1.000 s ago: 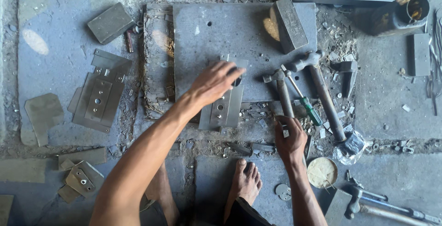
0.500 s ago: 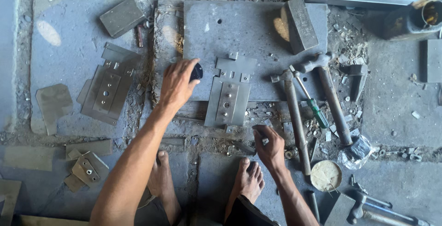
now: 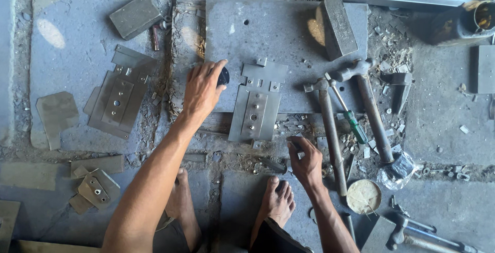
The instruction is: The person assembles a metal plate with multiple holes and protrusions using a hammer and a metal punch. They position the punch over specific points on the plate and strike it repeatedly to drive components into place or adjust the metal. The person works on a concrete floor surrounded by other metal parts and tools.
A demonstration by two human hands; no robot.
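Observation:
My left hand [image 3: 202, 92] rests on the left part of a thick grey steel slab [image 3: 281, 28], its fingers closed over a small dark round object [image 3: 223, 76]. Just to its right a folded sheet-metal bracket [image 3: 256, 104] with holes and a raised centre strip lies flat, hanging over the slab's near edge. My right hand [image 3: 306, 163] is below the bracket, over the debris on the floor, thumb and fingers pinched on a small pale metal bit [image 3: 299, 154]. My bare feet [image 3: 278, 202] are beneath both hands.
Two hammers [image 3: 328, 129] [image 3: 372, 109] and a green-handled screwdriver [image 3: 351, 120] lie right of the bracket. A steel block [image 3: 337, 26] stands on the slab. More brackets [image 3: 119, 99] and sheet scraps lie left. A round tin [image 3: 363, 197] sits lower right.
My left hand left the bracket and moved left, closing on the dark object. My right hand shifted left from beside the hammer handles to below the bracket.

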